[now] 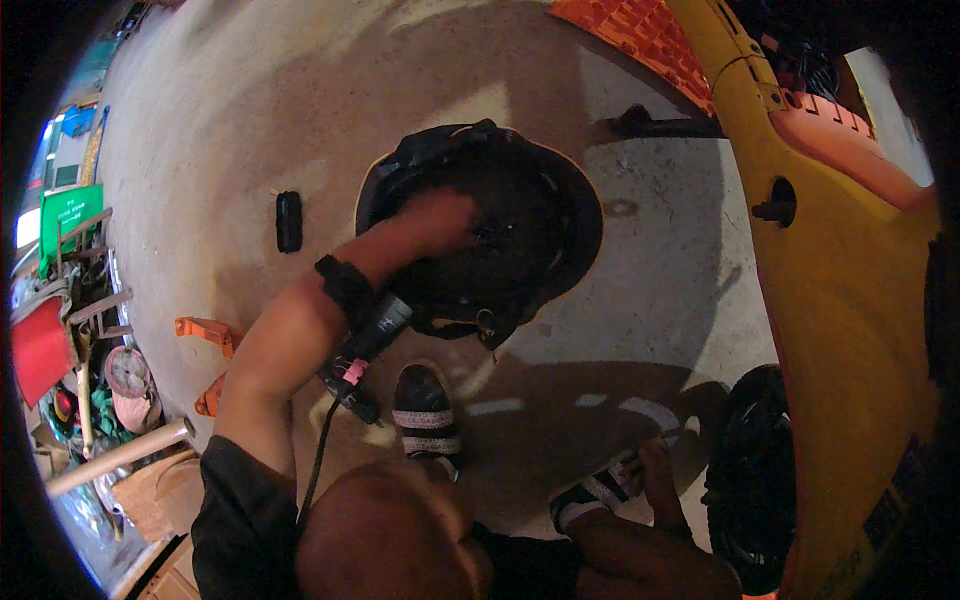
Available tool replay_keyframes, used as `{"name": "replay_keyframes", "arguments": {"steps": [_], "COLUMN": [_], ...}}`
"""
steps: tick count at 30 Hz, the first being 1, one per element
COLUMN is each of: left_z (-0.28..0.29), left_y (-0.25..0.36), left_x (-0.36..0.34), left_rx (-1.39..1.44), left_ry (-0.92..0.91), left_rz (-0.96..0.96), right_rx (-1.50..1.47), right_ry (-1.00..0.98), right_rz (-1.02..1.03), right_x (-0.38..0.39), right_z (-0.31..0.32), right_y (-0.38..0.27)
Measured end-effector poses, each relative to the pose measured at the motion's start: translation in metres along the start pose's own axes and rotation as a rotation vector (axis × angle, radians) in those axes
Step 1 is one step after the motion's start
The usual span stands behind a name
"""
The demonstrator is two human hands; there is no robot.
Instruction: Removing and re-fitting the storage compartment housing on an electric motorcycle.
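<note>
A black bowl-shaped thing with a thin yellow rim [590,170], which looks like an upturned helmet with straps, lies on the floor in front of me. Small shiny bits sit in its dark inside. My left hand [440,220] reaches down into it from the lower left; its fingers are lost in the dark. Beside that forearm, just below the rim, is a black corded power tool [380,325] with a pink patch. My right hand [650,468] hangs low by my right shoe [600,490], closed around what looks like a slim tool [675,432], too dim to name.
A yellow vehicle body panel [810,300] stands along the right, above a black tyre [752,470]. A black cylinder [288,222] and orange bracket-like parts [210,333] lie on the left floor. Clutter with a green bag [72,220] lines the far left. My left shoe [425,410] is near the power tool.
</note>
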State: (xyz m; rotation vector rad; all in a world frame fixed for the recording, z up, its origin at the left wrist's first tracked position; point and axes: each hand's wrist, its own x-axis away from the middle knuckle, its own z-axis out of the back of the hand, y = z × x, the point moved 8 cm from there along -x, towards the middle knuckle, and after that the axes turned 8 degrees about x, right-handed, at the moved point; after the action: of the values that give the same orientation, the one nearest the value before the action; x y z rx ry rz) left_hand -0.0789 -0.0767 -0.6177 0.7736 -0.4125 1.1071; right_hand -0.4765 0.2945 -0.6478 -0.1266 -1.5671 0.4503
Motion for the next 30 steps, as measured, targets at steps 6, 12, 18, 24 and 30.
{"name": "replay_keyframes", "arguments": {"steps": [6, 12, 18, 24, 30], "left_z": [-0.007, -0.009, -0.013, -0.012, -0.001], "left_y": [0.003, 0.013, 0.022, 0.015, 0.007], "left_x": [-0.002, 0.003, -0.001, 0.007, 0.014], "left_rx": [-0.004, -0.069, -0.093, -0.024, 0.152], "left_ry": [0.042, 0.066, 0.022, -0.034, -0.075], "left_rz": [-0.019, -0.023, -0.092, -0.119, -0.119], "right_rx": [0.006, 0.062, 0.076, 0.063, 0.029], "right_ry": [0.022, 0.015, 0.011, 0.039, 0.049], "right_rz": [-0.007, -0.002, 0.003, 0.049, -0.006], "right_x": [-0.005, -0.011, -0.002, 0.006, 0.003], "right_z": [0.007, 0.010, 0.012, -0.002, -0.004], "right_y": [0.016, 0.030, 0.020, -0.012, -0.005]}}
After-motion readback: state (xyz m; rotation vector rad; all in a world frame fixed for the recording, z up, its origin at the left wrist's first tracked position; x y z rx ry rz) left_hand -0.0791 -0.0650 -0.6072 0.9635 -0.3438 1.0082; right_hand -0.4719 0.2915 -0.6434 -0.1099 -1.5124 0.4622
